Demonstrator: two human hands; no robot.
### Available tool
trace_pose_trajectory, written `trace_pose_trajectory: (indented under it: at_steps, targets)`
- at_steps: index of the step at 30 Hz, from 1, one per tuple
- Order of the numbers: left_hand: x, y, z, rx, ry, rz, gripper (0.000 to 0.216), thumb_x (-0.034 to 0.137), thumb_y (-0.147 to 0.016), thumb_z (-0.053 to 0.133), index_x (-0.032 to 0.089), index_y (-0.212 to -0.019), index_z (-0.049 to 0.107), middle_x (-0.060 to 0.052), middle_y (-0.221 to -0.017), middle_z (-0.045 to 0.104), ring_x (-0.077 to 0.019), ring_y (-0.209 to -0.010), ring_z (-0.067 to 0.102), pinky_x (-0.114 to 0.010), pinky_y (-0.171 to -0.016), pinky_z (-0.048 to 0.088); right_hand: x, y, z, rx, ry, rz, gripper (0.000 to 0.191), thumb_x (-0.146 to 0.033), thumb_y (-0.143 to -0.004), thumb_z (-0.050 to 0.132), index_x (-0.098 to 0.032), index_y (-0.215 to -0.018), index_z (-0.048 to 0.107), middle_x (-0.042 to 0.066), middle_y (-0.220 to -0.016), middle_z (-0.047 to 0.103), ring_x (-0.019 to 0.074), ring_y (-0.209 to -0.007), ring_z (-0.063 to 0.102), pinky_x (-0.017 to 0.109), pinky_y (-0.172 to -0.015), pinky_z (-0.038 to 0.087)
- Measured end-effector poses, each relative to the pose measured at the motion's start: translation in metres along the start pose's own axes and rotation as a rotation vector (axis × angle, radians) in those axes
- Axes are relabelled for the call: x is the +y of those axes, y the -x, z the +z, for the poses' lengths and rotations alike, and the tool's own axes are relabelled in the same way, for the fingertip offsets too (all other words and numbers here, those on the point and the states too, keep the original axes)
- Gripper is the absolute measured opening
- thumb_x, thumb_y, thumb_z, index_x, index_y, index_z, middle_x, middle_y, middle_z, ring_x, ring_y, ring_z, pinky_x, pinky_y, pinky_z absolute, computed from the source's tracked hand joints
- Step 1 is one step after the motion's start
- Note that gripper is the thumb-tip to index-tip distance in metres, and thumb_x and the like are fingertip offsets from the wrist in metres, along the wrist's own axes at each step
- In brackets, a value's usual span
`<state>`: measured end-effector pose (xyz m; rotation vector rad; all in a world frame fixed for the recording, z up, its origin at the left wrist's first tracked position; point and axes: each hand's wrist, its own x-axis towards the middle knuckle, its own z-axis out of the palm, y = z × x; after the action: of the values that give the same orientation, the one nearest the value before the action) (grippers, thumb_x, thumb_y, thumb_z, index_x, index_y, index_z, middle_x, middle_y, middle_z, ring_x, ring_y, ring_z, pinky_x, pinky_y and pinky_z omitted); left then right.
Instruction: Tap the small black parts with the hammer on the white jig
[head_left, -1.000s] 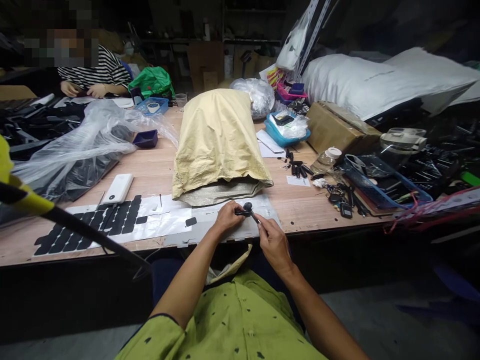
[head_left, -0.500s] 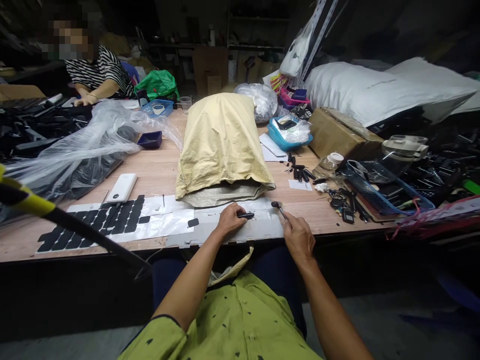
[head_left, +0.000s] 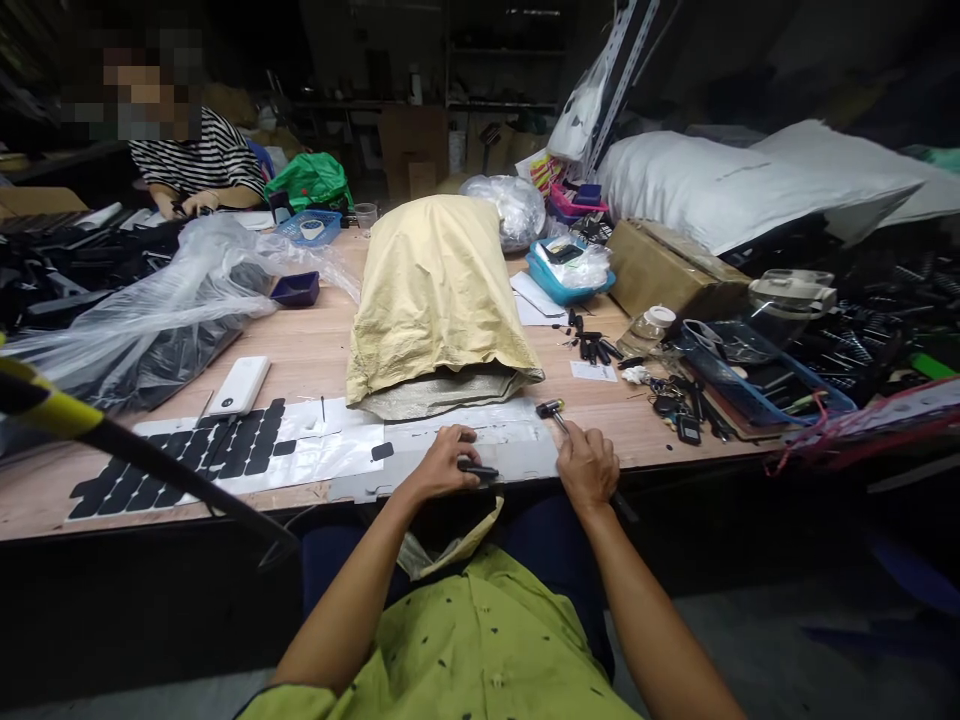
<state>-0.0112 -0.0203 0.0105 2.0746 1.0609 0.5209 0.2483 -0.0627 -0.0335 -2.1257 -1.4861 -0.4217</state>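
My left hand point(head_left: 444, 462) is closed on a small dark oblong piece point(head_left: 481, 469), whose far end sticks out to the right of the fingers. Both are low over a grey board point(head_left: 517, 462) at the table's front edge. To the right, my right hand point(head_left: 587, 465) wraps round the handle of a small hammer point(head_left: 551, 409). Its head, with a yellowish end, is up and away from the dark piece. Just behind the board lies a large cream sack point(head_left: 439, 300), its mouth facing me.
Left are sheets with black patches point(head_left: 247, 440) and a white power bank point(head_left: 240, 386). On the right sit loose black pieces point(head_left: 592, 347), a glass jar point(head_left: 649, 332) and a blue basket point(head_left: 765, 375). A dark pole point(head_left: 150, 455) crosses at left. A co-worker in a striped shirt point(head_left: 199, 160) sits beyond.
My left hand has drawn the dark piece slightly left and nearer the table's front edge. The hammer, still in my right hand, has turned so its yellowish end shows.
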Motion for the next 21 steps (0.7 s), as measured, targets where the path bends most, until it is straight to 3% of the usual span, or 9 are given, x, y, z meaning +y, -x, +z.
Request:
trace_pose_trajectory:
  at_steps: [6,11,13,16,18,21]
  targets:
    - [-0.014,0.071,0.016,0.051,-0.251,0.047,0.025,0.009,-0.061,0.078,0.024,-0.081,0.074,-0.006,-0.154,0.043,-0.0389,-0.14,0.036,-0.057,-0.115,0.036,0.001,0.0,0.001,0.016,0.02,-0.022,0.029,-0.02,-0.088,0.053,-0.023,-0.108,0.073,0.008,-0.084,0.053,0.0198,-0.078,0.042,0.032,-0.063,0.024]
    - [-0.011,0.088,0.028,0.13,-0.363,0.032,0.023,0.012,-0.065,0.077,0.023,-0.084,0.073,-0.009,-0.155,0.042,-0.0407,-0.14,0.036,-0.06,-0.113,0.035,-0.001,0.0,0.0,0.026,0.047,-0.018,0.03,-0.017,-0.089,0.051,-0.023,-0.107,0.073,0.008,-0.083,0.054,0.0199,-0.078,0.043,0.032,-0.063,0.023]
    - [-0.007,0.08,0.025,0.181,-0.324,0.03,0.019,0.017,-0.069,0.076,0.024,-0.086,0.073,-0.01,-0.146,0.052,-0.0385,-0.134,0.044,-0.057,-0.109,0.04,-0.001,0.0,-0.001,0.024,0.044,-0.022,0.03,-0.017,-0.089,0.05,-0.023,-0.108,0.073,0.008,-0.083,0.054,0.02,-0.078,0.043,0.032,-0.063,0.023]
    - [-0.004,0.052,0.014,0.254,-0.248,0.001,0.009,0.023,-0.079,0.069,0.025,-0.086,0.073,-0.009,-0.115,0.068,-0.0293,-0.111,0.059,-0.046,-0.096,0.049,-0.001,0.001,-0.001,-0.002,0.027,-0.018,0.03,-0.018,-0.089,0.051,-0.023,-0.109,0.072,0.009,-0.086,0.055,0.0204,-0.079,0.043,0.032,-0.063,0.023]
    - [-0.005,0.023,0.003,0.285,-0.224,-0.053,0.011,0.026,-0.084,0.062,0.024,-0.088,0.073,-0.007,-0.096,0.07,-0.0239,-0.095,0.063,-0.038,-0.086,0.052,-0.001,0.001,-0.001,-0.012,0.028,-0.016,0.03,-0.018,-0.088,0.052,-0.023,-0.11,0.072,0.009,-0.086,0.055,0.0206,-0.079,0.043,0.032,-0.063,0.023]
    - [-0.009,-0.027,-0.014,0.307,-0.237,-0.194,0.016,0.026,-0.087,0.059,0.023,-0.094,0.072,-0.005,-0.089,0.071,-0.0212,-0.085,0.064,-0.031,-0.076,0.051,-0.001,0.002,-0.002,0.005,0.049,-0.028,0.03,-0.017,-0.088,0.051,-0.023,-0.109,0.072,0.008,-0.084,0.054,0.0206,-0.079,0.043,0.032,-0.063,0.024]
